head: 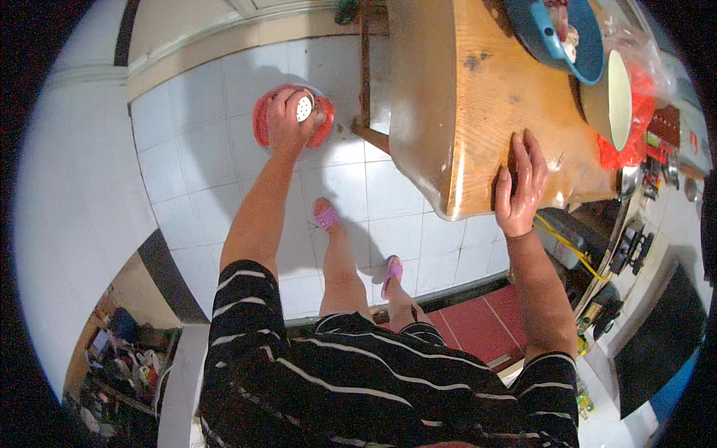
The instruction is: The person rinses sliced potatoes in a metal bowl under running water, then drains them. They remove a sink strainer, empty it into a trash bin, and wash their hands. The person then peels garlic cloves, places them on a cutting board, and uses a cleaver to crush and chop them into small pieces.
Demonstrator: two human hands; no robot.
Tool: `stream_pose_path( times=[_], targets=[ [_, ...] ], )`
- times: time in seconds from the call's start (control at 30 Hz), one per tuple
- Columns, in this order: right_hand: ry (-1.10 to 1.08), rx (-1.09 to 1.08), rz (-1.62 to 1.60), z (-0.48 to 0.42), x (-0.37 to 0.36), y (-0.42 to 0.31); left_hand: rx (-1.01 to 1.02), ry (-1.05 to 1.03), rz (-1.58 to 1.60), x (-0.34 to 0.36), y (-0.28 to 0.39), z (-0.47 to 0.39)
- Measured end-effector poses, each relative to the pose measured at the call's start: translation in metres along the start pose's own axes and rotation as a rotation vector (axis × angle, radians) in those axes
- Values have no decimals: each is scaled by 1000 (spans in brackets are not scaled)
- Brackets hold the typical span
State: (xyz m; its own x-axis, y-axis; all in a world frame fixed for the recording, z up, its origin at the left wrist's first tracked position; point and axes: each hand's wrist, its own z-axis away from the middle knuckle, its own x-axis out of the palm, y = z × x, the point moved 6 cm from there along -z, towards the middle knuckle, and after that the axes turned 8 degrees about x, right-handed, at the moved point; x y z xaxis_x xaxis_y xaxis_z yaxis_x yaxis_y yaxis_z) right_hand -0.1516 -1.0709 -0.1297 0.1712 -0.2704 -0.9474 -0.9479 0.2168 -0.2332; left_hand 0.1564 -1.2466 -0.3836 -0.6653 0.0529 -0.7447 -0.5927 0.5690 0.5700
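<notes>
My left hand (284,120) grips a small round object with a white perforated face (304,109). Its fingers curl over the far side, so most of the object is hidden. Directly beneath is a round bin lined with a red plastic bag (260,124), standing on the tiled floor. My right hand (522,187) looks wet and rests on the wooden tabletop (493,112) near its front edge, thumb apart from the fingers and nothing held. A clear cover hangs over the table's edge.
At the table's far side sit a blue basin (539,25) with pale and reddish food inside, a cream bowl (619,101) tilted on its side, and a red plastic bag (616,155). A wooden table leg (365,67) stands right of the bin. Yellow tubing (580,257) hangs below the table.
</notes>
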Motion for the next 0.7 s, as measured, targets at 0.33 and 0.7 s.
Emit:
stream_pose_path(
  times=[0.33, 0.7],
  targets=[
    [45, 7, 14, 4, -7, -4, -681, 256, 957, -18, -17, 11],
    [165, 32, -60, 26, -18, 0, -905, 242, 2190, -122, 170, 17]
  ],
)
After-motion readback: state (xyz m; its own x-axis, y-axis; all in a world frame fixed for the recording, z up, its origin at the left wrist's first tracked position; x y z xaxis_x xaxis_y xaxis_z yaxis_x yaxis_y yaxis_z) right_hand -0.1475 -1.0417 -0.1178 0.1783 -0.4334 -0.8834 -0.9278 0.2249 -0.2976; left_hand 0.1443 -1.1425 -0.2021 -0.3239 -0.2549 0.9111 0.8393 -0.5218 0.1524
